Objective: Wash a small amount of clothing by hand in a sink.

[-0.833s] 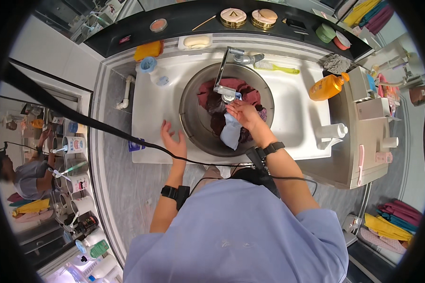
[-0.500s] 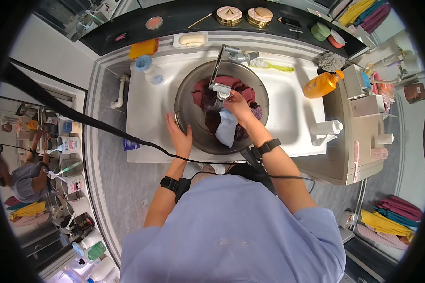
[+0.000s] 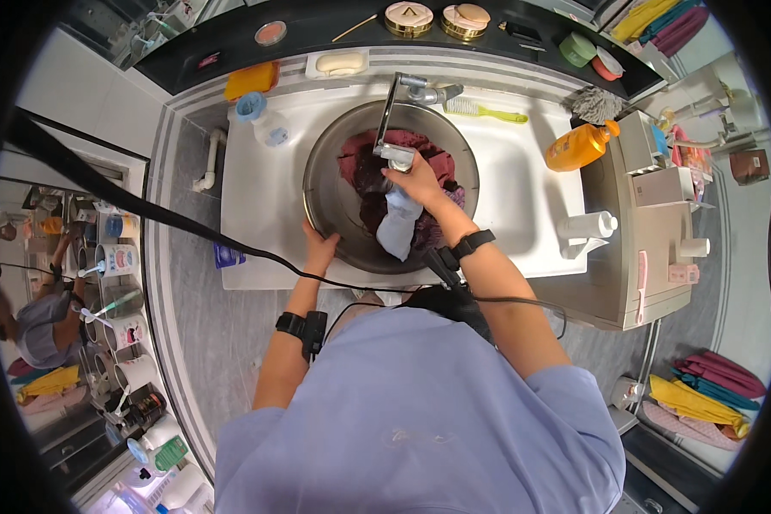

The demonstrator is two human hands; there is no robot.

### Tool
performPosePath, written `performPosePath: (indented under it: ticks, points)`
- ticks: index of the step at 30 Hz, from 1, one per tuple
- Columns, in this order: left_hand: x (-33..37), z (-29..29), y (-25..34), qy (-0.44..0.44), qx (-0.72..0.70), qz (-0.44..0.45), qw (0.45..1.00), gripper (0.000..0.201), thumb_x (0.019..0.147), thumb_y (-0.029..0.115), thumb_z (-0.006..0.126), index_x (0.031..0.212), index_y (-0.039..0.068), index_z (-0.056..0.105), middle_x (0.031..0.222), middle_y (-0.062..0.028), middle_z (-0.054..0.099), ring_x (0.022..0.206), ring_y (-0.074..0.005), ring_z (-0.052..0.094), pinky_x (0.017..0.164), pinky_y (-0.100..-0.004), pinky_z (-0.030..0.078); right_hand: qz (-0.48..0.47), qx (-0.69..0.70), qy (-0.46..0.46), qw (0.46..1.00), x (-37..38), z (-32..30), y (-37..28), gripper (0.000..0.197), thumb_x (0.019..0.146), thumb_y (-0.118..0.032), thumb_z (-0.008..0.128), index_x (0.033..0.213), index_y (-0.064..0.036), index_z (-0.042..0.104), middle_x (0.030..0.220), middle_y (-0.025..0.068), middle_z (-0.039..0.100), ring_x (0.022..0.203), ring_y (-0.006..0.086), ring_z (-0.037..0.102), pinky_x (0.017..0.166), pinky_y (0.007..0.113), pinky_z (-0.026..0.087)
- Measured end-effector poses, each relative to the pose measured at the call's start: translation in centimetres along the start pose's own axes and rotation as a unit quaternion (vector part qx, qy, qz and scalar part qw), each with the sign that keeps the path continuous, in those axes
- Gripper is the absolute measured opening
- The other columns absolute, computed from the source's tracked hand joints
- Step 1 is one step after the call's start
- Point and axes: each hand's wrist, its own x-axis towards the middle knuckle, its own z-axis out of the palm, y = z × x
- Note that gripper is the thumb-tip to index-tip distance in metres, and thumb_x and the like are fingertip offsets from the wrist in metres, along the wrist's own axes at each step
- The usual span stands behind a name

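Note:
A round metal basin [image 3: 317,201] sits in the white sink, holding dark red and brown fabric [image 3: 433,158] and a light blue cloth [image 3: 396,233]. At the basin's near left rim is my left hand [image 3: 320,248], its thumb on the rim and the fingers along the outside. A chrome faucet [image 3: 386,116] reaches over the basin on a jointed arm. My right hand [image 3: 421,184] is closed at the faucet's head, thumb on one side and fingers just under it. The light blue cloth hangs below this hand; the fingers partly hide the outlet.
On the sink [image 3: 531,248] stand a soap bottle [image 3: 574,150], a white bottle [image 3: 587,225], a green brush [image 3: 488,113] and a blue-topped bottle [image 3: 265,124]. A dark shelf [image 3: 308,38] runs behind. A black cable [image 3: 171,221] crosses in front of the basin's left side.
My left hand has slid down along the basin's rim toward me and now grips it. My right hand has shifted slightly left under the faucet head. The water stream shows less behind the fingers.

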Motion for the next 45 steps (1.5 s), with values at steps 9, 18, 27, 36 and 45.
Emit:
performPosePath:
  ticks: [9, 18, 27, 36, 45]
  points:
    - [0.9, -3.0, 4.5, -0.059, -0.001, -0.129, 0.99, 0.078, 0.07, 0.002, 0.06, 0.137, 0.007, 0.02, 0.12, -0.0199, 0.049, 0.099, -0.0279, 0.057, 0.07, -0.031, 0.054, 0.006, -0.069, -0.064, 0.996, -1.8, -1.2, -0.2, 0.077, 0.071, -0.031, 0.077, 0.127, 0.002, 0.036, 0.118, 0.0218, 0.056, 0.111, 0.0338, 0.055, 0.093, 0.035, 0.043]
    - [0.4, -1.2, 0.8, 0.006, 0.021, 0.128, 0.991, 0.089, 0.077, 0.013, 0.072, 0.142, 0.003, 0.012, 0.136, -0.0204, 0.034, 0.123, -0.0292, 0.042, 0.104, -0.0365, 0.035, 0.036, -0.354, -0.294, 0.887, -4.6, 0.6, 3.1, 0.106, 0.065, -0.051, 0.076, 0.148, -0.024, 0.017, 0.15, 0.0231, 0.018, 0.134, 0.0464, 0.025, 0.107, 0.049, 0.029]
    - [-2.5, -0.4, 1.1, -0.012, -0.065, 0.066, 0.996, 0.095, 0.076, 0.0, 0.067, 0.145, 0.012, 0.004, 0.135, -0.0196, 0.034, 0.114, -0.0277, 0.05, 0.083, -0.034, 0.053, 0.101, -0.468, -0.213, 0.851, -5.5, 4.7, 3.8, 0.084, 0.076, -0.058, 0.062, 0.145, -0.0292, 0.025, 0.149, 0.0176, 0.021, 0.132, 0.0441, 0.025, 0.095, 0.07, 0.027]
    - [-2.8, -3.9, 1.9, 0.059, -0.008, 0.006, 0.998, 0.069, 0.085, 0.016, 0.066, 0.14, 0.007, 0.026, 0.129, -0.0191, 0.046, 0.104, -0.0216, 0.057, 0.075, -0.0299, 0.051, 0.109, -0.419, -0.263, 0.862, -4.7, 3.4, 1.8, 0.074, 0.082, -0.04, 0.062, 0.144, -0.0262, 0.025, 0.148, 0.0201, 0.019, 0.131, 0.049, 0.022, 0.097, 0.066, 0.029]
    - [-0.1, -1.4, 7.1, -0.149, -0.162, -0.072, 0.973, 0.04, 0.085, 0.017, 0.066, 0.119, 0.002, 0.052, 0.116, -0.013, 0.058, 0.106, -0.0183, 0.055, 0.083, -0.03, 0.047, 0.058, -0.189, -0.136, 0.971, -5.5, -2.8, 2.8, 0.041, 0.079, -0.022, 0.066, 0.117, -0.0089, 0.057, 0.126, 0.0138, 0.055, 0.114, 0.0356, 0.051, 0.093, 0.046, 0.041]
